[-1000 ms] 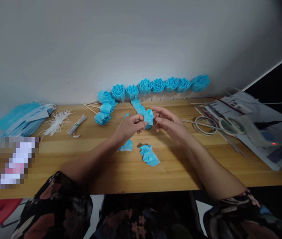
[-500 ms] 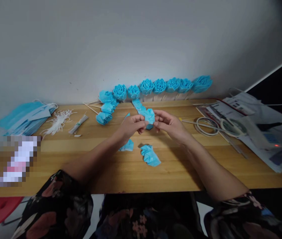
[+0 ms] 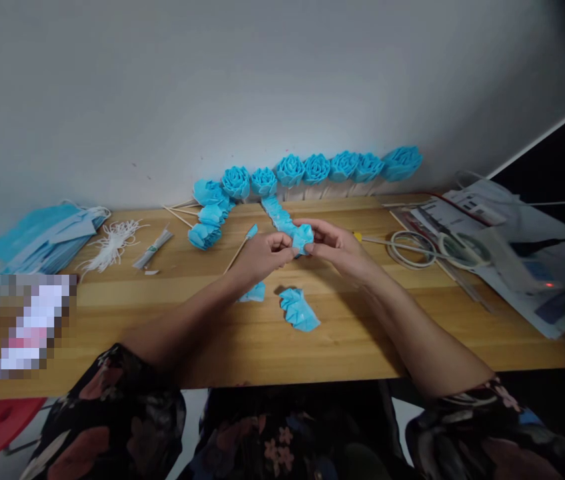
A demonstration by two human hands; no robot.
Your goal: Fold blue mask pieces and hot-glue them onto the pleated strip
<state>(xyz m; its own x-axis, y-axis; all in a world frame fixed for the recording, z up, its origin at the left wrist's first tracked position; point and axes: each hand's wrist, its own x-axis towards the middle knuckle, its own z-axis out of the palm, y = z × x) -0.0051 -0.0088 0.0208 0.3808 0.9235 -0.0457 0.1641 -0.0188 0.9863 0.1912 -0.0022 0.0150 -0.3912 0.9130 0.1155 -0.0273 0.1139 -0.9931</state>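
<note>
Above the tabletop, left fingers and right fingers pinch blue cloth; light pressure should spare its folds; flowers at twelve o'clock.

Roses: ten, as best the crowded left end shows. Loose pieces: two. Held piece: one. Hands: two.

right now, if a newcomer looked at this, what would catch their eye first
Probably the row of blue flowers lined up against the wall at the back of the wooden table. Next might come the crinkled blue piece held between the person's hands, just in front of the row. Then the stack of blue masks at the far left.
</note>
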